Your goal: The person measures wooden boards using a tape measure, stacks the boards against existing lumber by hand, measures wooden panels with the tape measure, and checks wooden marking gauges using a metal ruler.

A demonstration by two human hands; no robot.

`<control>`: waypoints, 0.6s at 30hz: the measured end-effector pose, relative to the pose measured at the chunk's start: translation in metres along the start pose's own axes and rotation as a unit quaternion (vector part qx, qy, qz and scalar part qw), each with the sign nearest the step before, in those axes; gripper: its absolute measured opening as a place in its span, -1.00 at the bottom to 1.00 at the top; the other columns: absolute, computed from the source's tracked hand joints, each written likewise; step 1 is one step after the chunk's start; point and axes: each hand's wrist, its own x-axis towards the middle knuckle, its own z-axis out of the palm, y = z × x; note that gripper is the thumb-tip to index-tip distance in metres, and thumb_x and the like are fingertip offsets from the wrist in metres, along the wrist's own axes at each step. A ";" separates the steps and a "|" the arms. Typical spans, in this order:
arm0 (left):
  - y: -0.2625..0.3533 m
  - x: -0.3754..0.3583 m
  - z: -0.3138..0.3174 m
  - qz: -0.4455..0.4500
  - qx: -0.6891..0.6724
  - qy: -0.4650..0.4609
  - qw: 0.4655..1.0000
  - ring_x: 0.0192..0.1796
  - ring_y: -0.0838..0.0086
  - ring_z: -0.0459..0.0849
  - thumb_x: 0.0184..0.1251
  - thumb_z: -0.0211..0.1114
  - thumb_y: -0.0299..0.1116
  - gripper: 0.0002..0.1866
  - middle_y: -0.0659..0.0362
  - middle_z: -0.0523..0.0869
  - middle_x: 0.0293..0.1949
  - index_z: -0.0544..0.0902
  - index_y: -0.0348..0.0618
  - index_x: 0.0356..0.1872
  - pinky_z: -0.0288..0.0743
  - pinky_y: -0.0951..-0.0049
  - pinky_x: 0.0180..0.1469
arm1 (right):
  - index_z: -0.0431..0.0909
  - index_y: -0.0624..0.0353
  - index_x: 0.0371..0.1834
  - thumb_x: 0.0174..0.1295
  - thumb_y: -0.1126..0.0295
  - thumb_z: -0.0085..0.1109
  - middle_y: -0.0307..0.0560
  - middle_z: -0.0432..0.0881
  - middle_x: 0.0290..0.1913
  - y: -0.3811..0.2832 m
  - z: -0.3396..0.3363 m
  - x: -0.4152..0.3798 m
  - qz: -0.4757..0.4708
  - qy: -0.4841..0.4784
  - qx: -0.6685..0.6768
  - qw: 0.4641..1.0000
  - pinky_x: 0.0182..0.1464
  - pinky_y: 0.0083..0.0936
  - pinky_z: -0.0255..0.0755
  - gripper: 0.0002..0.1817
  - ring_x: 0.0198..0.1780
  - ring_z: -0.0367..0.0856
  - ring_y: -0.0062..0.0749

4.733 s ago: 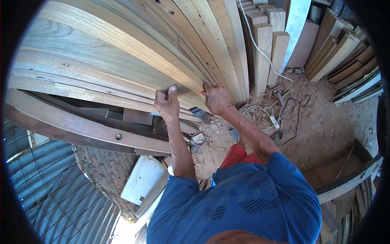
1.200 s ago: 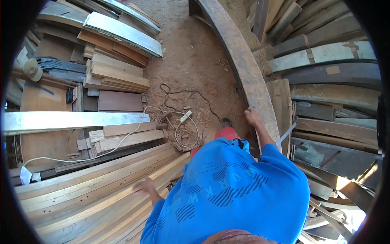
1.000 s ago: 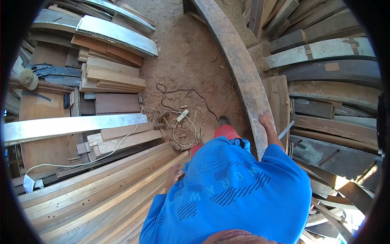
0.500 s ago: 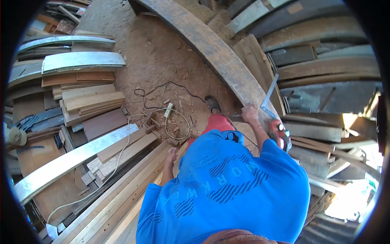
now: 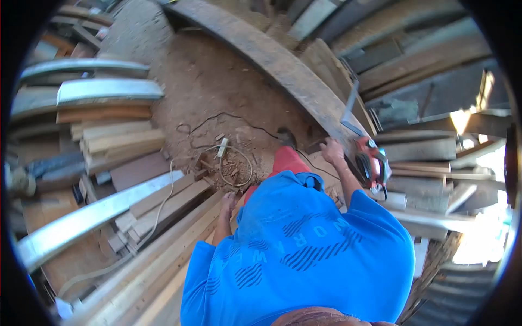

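Note:
My right hand [image 5: 333, 151] is beside the near end of a long worn wooden beam [image 5: 272, 57], its fingers curled at a small dark flat piece [image 5: 315, 146] that I cannot make out. Just right of it is a red power tool [image 5: 372, 165], with a metal square [image 5: 351, 111] lying at the beam end above. Lower left, my left hand [image 5: 229, 201] hangs over long light boards [image 5: 157, 261], fingers loosely apart and blurred, with nothing visible in them.
Stacked planks [image 5: 122, 138] and a pale metallic-looking strip [image 5: 98, 214] lie on the left. A cord [image 5: 239, 117], a looped cable and wood shavings [image 5: 234, 173] cover the dirt floor ahead. More boards [image 5: 424, 149] are piled on the right.
The view has shifted slightly. My right hand has drawn back from the beam's surface to its edge, and more of the red tool shows. My left hand's fingers have loosened.

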 end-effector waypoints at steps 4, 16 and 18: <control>-0.044 0.034 0.016 0.154 -0.003 0.022 0.988 -0.51 0.62 0.49 0.45 0.24 -0.10 -0.62 0.31 0.57 -0.43 0.60 -0.08 0.13 0.32 0.58 -0.55 | 0.65 0.28 -0.11 0.28 0.05 0.08 0.30 0.67 -0.10 0.033 0.039 0.028 -0.156 -0.112 -0.089 0.977 0.11 -0.02 0.47 -0.54 -0.01 0.63 0.20; -0.178 -0.075 0.099 -0.084 -0.265 0.268 0.922 -0.34 0.34 0.69 0.24 0.21 -0.06 -0.59 0.04 0.76 -0.36 0.73 -0.19 -0.13 0.53 0.27 -0.25 | 0.59 0.19 -0.54 0.21 0.29 0.08 0.18 0.62 -0.46 -0.048 0.098 0.192 -0.684 -0.338 -0.327 0.558 -0.28 -0.10 0.51 -0.74 -0.35 0.65 0.00; -0.213 -0.087 0.130 -0.088 -0.329 0.287 0.895 -0.27 0.27 0.74 0.22 0.21 -0.05 -0.57 -0.02 0.79 -0.27 0.73 -0.20 -0.13 0.57 0.25 -0.16 | 0.57 0.18 -0.56 0.21 0.31 0.08 0.15 0.61 -0.51 -0.093 0.095 0.223 -0.723 -0.344 -0.335 0.497 -0.35 -0.11 0.51 -0.75 -0.41 0.65 -0.04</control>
